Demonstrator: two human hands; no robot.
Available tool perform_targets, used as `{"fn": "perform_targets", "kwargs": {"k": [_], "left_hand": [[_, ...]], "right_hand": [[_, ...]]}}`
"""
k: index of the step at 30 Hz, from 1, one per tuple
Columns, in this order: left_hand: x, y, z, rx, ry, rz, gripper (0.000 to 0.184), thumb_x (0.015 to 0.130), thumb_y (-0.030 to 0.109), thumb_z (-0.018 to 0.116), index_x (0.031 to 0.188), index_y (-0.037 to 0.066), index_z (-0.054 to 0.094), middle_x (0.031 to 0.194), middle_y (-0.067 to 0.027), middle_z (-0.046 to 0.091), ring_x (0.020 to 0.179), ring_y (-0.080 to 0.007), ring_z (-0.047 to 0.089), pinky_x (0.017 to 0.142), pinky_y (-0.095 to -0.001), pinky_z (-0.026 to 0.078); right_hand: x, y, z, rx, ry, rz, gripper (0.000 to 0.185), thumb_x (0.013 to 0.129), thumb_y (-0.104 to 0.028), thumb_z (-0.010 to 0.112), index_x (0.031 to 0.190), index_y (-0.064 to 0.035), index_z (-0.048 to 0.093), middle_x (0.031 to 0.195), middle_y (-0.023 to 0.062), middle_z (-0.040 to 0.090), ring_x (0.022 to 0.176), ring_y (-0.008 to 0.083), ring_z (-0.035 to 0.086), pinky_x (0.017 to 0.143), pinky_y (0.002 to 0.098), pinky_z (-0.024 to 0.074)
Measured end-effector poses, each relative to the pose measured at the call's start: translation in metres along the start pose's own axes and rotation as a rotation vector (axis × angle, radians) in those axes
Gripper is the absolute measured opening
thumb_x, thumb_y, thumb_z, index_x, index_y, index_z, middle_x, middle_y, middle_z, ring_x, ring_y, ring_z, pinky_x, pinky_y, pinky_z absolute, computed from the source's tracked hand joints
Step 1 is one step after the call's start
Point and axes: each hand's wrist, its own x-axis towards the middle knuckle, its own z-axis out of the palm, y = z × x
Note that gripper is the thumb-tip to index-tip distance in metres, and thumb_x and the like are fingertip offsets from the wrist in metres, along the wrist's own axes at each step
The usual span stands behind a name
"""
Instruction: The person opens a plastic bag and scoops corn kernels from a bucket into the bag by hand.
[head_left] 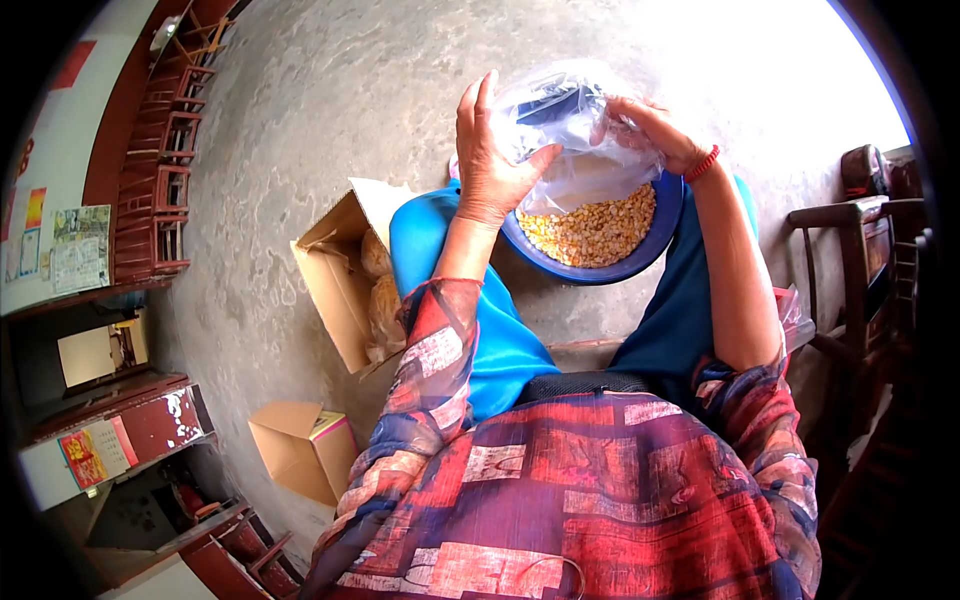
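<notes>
A clear plastic bag (575,105) is spread between my two hands, above a blue basin (600,274) of yellow corn kernels (595,232). My left hand (492,155) is at the bag's left side, fingers raised and apart, the thumb pointing right against the plastic. On the right, my right hand (655,130), with a red bracelet at the wrist, has its fingers closed on the bag's edge, partly hidden by the film. The bag's lower part hangs over the back of the basin and hides some of the kernels. The basin stands between my knees.
An open cardboard box (335,285) with filled bags (383,305) stands beside my left leg. A smaller box (305,450) lies nearer on the left. Wooden chairs (160,180) line the left wall. On the right are a dark wooden chair (862,270) and a plastic bag (792,318).
</notes>
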Motion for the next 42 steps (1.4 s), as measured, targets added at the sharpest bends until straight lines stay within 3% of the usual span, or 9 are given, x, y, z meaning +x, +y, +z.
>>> {"fn": "perform_targets", "kwargs": {"k": [4, 7, 13, 20, 30, 32, 35, 40, 42], "left_hand": [[-0.016, -0.028, 0.016, -0.215, -0.09, -0.241, 0.073, 0.06, 0.009, 0.072, 0.124, 0.004, 0.037, 0.104, -0.0148, 0.053, 0.091, -0.0281, 0.055, 0.079, -0.0328, 0.046], [-0.015, -0.027, 0.007, -0.826, -0.195, -0.847, 0.027, 0.077, 0.0, 0.057, 0.104, 0.001, 0.055, 0.083, -0.0087, 0.062, 0.068, -0.0156, 0.06, 0.058, -0.0278, 0.05], [-0.003, -0.043, -0.02, -1.63, -0.324, -1.029, 0.028, 0.074, 0.005, 0.056, 0.103, 0.006, 0.055, 0.076, -0.0034, 0.058, 0.062, -0.0114, 0.055, 0.05, -0.0242, 0.045], [-0.028, -0.043, 0.017, -0.463, -0.342, -0.677, 0.026, 0.071, 0.02, 0.065, 0.091, 0.003, 0.064, 0.076, -0.0065, 0.063, 0.062, -0.009, 0.055, 0.055, -0.0238, 0.043], [-0.018, -0.033, 0.016, -0.56, -0.164, -0.839, 0.034, 0.088, 0.027, 0.048, 0.069, 0.004, 0.064, 0.065, -0.0009, 0.058, 0.055, -0.0051, 0.041, 0.05, -0.0211, 0.035], [-0.017, -0.029, 0.017, -0.417, -0.202, -0.695, 0.036, 0.088, 0.027, 0.049, 0.067, 0.003, 0.064, 0.066, -0.0019, 0.059, 0.054, -0.0057, 0.043, 0.051, -0.0216, 0.036], [-0.015, -0.024, 0.013, -0.432, -0.221, -0.787, 0.025, 0.087, 0.018, 0.049, 0.075, 0.003, 0.063, 0.069, -0.0039, 0.062, 0.055, -0.0091, 0.053, 0.05, -0.0236, 0.043], [-0.02, -0.036, 0.018, -0.537, -0.121, -0.707, 0.023, 0.089, 0.021, 0.048, 0.084, 0.002, 0.061, 0.071, -0.0042, 0.06, 0.058, -0.012, 0.059, 0.046, -0.023, 0.046], [-0.016, -0.03, 0.013, -0.671, -0.068, -0.794, 0.021, 0.089, 0.016, 0.046, 0.085, 0.001, 0.06, 0.07, -0.0063, 0.06, 0.058, -0.0133, 0.059, 0.049, -0.024, 0.049]], "right_hand": [[-0.01, -0.013, 0.003, 0.03, -0.121, 0.012, 0.038, 0.081, -0.04, 0.055, 0.096, -0.0065, 0.061, 0.081, 0.0033, 0.061, 0.069, 0.0054, 0.052, 0.064, 0.0189, 0.0457], [-0.006, -0.009, -0.011, 0.057, -0.149, -0.058, 0.047, 0.08, -0.046, 0.054, 0.1, -0.0031, 0.06, 0.089, 0.006, 0.062, 0.079, 0.0112, 0.056, 0.07, 0.0208, 0.0468], [0.004, 0.002, -0.009, -0.095, 0.173, 0.093, 0.044, 0.081, -0.043, 0.055, 0.103, -0.0043, 0.056, 0.094, 0.0038, 0.058, 0.081, 0.0108, 0.052, 0.071, 0.0246, 0.0449], [-0.002, -0.005, 0.006, -0.129, 0.281, 0.007, 0.034, 0.075, -0.035, 0.064, 0.093, -0.0057, 0.061, 0.076, 0.0028, 0.059, 0.064, 0.0113, 0.052, 0.061, 0.0255, 0.0455], [0.005, 0.014, -0.017, -0.691, 0.074, 0.004, 0.051, 0.069, -0.039, 0.067, 0.101, -0.0005, 0.06, 0.088, 0.0115, 0.063, 0.079, 0.0187, 0.06, 0.072, 0.0288, 0.0469], [0.0, 0.007, -0.012, -0.753, 0.324, 0.064, 0.039, 0.073, -0.031, 0.063, 0.098, -0.0002, 0.06, 0.085, 0.0095, 0.063, 0.075, 0.0154, 0.059, 0.068, 0.0264, 0.0471], [0.006, 0.009, -0.02, 0.1, 0.055, -0.151, 0.021, 0.083, -0.009, 0.053, 0.101, 0.0001, 0.056, 0.08, 0.0059, 0.06, 0.069, 0.0078, 0.056, 0.06, 0.0193, 0.0463], [-0.007, -0.015, -0.002, 0.406, 0.338, -0.126, 0.028, 0.086, -0.007, 0.048, 0.113, 0.0004, 0.049, 0.077, 0.0026, 0.058, 0.059, 0.0067, 0.051, 0.057, 0.0182, 0.0457], [-0.002, 0.001, -0.034, 0.378, -0.108, -0.168, 0.036, 0.083, -0.011, 0.054, 0.116, -0.0001, 0.047, 0.08, 0.0035, 0.059, 0.062, 0.0092, 0.055, 0.058, 0.0187, 0.0472]]}}
